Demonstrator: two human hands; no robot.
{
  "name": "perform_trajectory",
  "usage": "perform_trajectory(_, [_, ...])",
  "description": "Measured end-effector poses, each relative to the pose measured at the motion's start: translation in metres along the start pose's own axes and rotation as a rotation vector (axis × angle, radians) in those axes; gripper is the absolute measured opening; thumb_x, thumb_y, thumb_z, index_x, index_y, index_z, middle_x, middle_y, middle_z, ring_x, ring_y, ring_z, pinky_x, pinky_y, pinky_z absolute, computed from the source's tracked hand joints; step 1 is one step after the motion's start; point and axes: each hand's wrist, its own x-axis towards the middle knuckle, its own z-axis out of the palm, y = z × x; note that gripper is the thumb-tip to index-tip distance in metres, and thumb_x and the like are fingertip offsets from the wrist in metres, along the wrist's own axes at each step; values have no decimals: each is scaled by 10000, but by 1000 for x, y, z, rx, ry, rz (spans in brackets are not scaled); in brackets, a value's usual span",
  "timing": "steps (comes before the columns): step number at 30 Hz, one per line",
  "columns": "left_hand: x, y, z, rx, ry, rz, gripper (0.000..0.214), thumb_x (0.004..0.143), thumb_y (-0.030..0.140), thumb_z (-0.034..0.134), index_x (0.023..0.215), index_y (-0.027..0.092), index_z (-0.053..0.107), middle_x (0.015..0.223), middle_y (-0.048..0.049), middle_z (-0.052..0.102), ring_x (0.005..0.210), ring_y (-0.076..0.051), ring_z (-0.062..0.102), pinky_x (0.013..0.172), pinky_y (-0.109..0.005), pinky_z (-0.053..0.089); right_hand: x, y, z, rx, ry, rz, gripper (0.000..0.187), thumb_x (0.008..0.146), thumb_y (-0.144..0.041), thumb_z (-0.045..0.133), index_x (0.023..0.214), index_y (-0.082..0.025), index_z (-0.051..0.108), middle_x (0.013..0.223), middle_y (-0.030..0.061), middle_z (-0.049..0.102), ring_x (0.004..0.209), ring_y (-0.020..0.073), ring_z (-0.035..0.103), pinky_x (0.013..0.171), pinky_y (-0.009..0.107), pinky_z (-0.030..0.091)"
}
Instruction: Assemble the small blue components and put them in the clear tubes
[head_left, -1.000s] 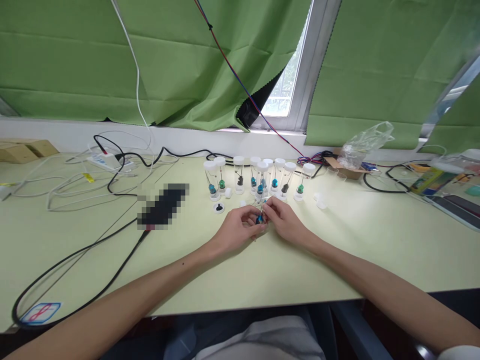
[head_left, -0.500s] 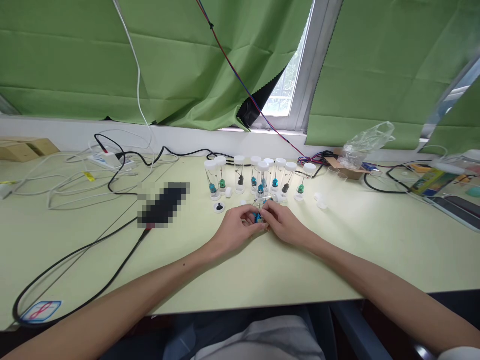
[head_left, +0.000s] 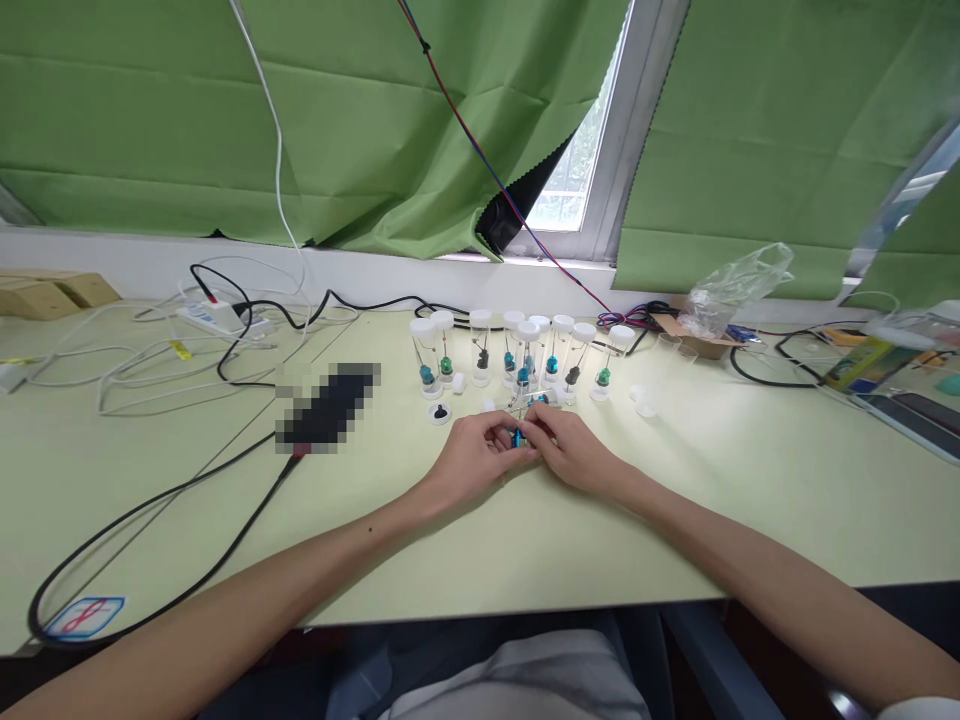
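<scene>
My left hand (head_left: 476,455) is closed, thumb and fingers curled round a small shiny blue part (head_left: 518,438). From the other side my right hand (head_left: 570,448) pinches at the same part with its fingertips, close above the table. The fingers cover most of the part, so its exact kind is hidden. Just beyond my fingers a clear tube (head_left: 556,397) with blue inside lies on its side. Behind it stand several clear tubes with white caps, such as one with a green piece (head_left: 604,377) and one with a dark piece (head_left: 482,358).
Left of my hands lies a white cap (head_left: 440,413) with a black piece in it. A loose white lid (head_left: 643,402) is at the right. A blurred-out dark object (head_left: 330,405) and black cable (head_left: 150,505) occupy the left side; a cardboard box (head_left: 701,340) stands at the back right.
Both hands stay in nearly the same place around the small blue part, with only slight finger movement. The whole view has shifted a little.
</scene>
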Motion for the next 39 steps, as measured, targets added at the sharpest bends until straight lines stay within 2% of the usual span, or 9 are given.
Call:
perform_trajectory(13, [-1, -2, 3, -52, -40, 8, 274, 739, 418, 764, 846, 182, 673, 562, 48, 563, 460, -134, 581, 489, -259, 429, 1, 3, 3, -19, -3, -19, 259, 1021, -351, 379, 800, -231, 440, 733, -6, 551, 643, 162, 488, 637, 301, 372])
perform_trajectory(39, [1, -6, 4, -86, -70, -4, 275, 743, 389, 770, 863, 163, 671, 557, 44, 576, 464, -135, 598, 492, -251, 430, 2, -4, 0, 49, -9, 69, 261, 1006, -339, 420, 782, -212, 463, 708, -21, 559, 643, 140, 482, 646, 285, 377])
